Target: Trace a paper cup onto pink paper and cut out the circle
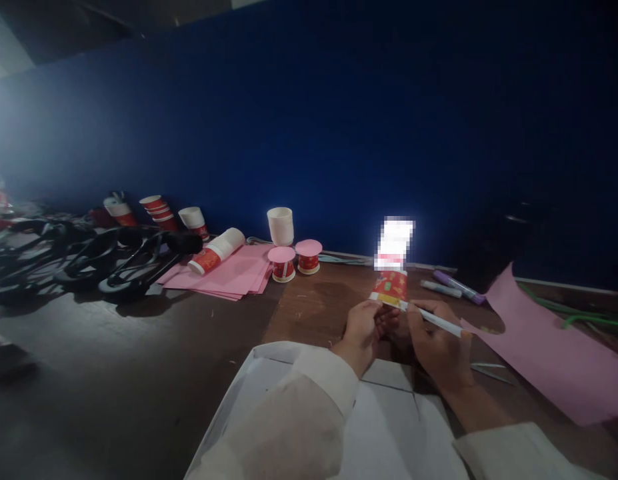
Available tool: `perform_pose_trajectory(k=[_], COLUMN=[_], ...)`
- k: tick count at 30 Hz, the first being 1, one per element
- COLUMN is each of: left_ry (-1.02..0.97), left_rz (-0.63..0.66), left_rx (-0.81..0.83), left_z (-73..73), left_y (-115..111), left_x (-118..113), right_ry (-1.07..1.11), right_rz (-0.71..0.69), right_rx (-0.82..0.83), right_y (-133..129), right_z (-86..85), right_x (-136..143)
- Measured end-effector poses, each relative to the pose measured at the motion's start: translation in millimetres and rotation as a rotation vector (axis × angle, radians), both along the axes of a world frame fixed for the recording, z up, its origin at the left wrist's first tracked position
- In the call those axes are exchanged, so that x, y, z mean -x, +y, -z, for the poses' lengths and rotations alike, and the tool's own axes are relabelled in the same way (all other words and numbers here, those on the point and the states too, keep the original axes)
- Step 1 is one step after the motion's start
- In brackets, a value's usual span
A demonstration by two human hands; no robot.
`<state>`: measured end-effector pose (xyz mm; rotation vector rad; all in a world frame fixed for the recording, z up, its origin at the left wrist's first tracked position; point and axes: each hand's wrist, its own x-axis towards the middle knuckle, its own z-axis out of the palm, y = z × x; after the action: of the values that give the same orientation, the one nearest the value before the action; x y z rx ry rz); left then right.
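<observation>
A red patterned paper cup (393, 283) is held upside down or tilted in front of me, its rim toward my hands. My left hand (363, 330) is closed on the cup's near edge. In my right hand (436, 340) is a white pen (439, 321), its tip at the cup's rim. Behind the cup is a bright, pixelated patch. Two short red cups with pink round tops (281, 255) (309, 248) stand to the left, in front of a white cup stack (281, 227).
Pink sheets (253, 267) bear a lying cup stack (217, 251). Black headset-like straps (123, 267) lie at the left. A white box (269, 360) is under my forearms. A cut pink sheet (553, 353), scissors (491, 372) and markers (459, 287) lie right; a blue partition (289, 133) stands behind.
</observation>
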<state>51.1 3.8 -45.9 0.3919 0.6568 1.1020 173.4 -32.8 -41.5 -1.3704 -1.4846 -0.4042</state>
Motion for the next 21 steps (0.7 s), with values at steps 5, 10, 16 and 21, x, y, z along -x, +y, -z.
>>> perform_pose_trajectory(k=[5, 10, 16, 21], left_ry=[0.002, -0.007, -0.001, 0.017], left_rz=[-0.002, -0.006, -0.005, -0.014], left_rx=[0.017, 0.043, 0.016, 0.031], left_z=[-4.2, -7.7, -6.6, -8.2], left_y=[-1.2, -2.2, -3.4, -3.7], left_x=[0.4, 1.0, 1.7, 1.4], right_ry=[-0.008, -0.005, 0.021, 0.073], right_rz=[0.004, 0.001, -0.05, -0.016], right_rx=[-0.017, -0.02, 0.011, 0.078], right_y=[0.8, 0.2, -2.6, -3.3], right_z=[2.4, -1.0, -7.0, -5.2], right_x=[-1.4, -1.7, -1.5, -3.0])
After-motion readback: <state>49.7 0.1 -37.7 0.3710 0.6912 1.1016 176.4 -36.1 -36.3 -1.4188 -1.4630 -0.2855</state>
